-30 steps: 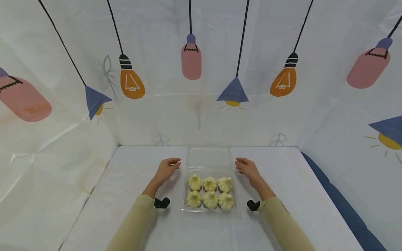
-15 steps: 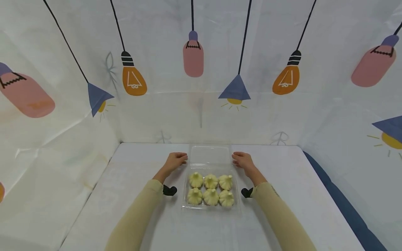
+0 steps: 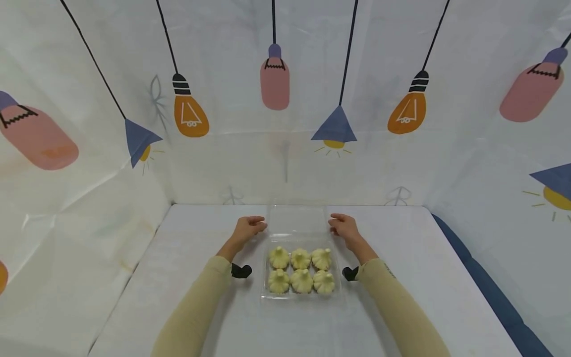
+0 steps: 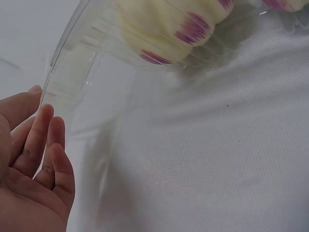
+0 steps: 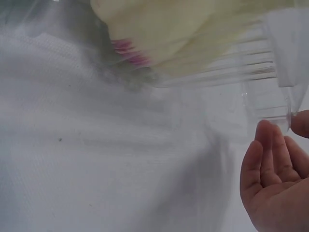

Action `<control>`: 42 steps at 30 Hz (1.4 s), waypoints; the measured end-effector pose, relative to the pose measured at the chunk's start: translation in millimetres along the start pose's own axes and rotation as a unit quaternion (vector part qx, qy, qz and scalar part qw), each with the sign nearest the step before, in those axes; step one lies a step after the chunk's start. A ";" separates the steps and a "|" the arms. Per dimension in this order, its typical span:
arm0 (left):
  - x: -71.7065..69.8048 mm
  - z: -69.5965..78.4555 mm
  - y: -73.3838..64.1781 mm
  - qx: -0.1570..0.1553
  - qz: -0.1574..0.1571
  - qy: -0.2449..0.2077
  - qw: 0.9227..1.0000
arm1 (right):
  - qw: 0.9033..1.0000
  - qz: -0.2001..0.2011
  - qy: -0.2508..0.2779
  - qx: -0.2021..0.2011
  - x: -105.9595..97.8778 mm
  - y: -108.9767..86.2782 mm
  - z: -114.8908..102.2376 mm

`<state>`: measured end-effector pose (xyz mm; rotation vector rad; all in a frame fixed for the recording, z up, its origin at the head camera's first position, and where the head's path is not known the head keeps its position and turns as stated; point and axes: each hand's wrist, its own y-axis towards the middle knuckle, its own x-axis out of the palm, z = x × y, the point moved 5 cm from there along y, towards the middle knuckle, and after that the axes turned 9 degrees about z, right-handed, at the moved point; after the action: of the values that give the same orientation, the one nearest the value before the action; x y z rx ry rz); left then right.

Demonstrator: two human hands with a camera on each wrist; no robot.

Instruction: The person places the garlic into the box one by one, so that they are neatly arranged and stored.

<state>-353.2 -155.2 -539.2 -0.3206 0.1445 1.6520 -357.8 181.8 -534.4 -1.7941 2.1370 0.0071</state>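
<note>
A clear plastic clamshell box (image 3: 301, 298) lies unfolded on the table. Several pale yellow garlic bulbs (image 3: 302, 281) sit in it in two rows; purple streaks show on a garlic bulb (image 4: 164, 26) in the left wrist view. The clear lid (image 3: 298, 218) stands on the far side, tilted up slightly. My left hand (image 3: 248, 230) pinches the lid's left edge between thumb and fingers, and my right hand (image 3: 347, 230) pinches its right edge. In the right wrist view the right hand (image 5: 275, 181) has the thumb and fingers on opposite faces of the thin plastic.
The white table (image 3: 214, 317) spreads around the box. Behind and at the sides hangs a white sheet (image 3: 241, 163) printed with lamps and bulbs. Blue fabric (image 3: 486, 287) runs along the table's right side. Black wrist mounts (image 3: 241, 270) stick out from the sleeves.
Both hands have moved inward and forward to the lid's side edges and taken hold of it. The lid's far edge has risen slightly. The garlic bulbs keep their places in the box.
</note>
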 end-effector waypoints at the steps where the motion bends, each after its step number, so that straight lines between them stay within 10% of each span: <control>1: -0.1 1.6 0.4 0.005 0.002 0.001 1.000 | 1.000 -0.002 0.000 -0.003 -0.7 -0.2 -2.0; 30: -11.4 42.4 15.2 0.126 0.042 -0.033 0.991 | 0.997 0.030 0.054 -0.041 -16.6 -2.7 -59.1; 42: -7.6 38.7 5.9 0.146 0.068 -0.021 0.987 | 0.991 0.068 0.104 -0.041 -22.5 -18.0 -50.9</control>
<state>-363.1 -152.2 -500.7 -0.0529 0.3793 1.7432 -350.7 188.3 -476.7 -1.7584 2.4355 -0.0624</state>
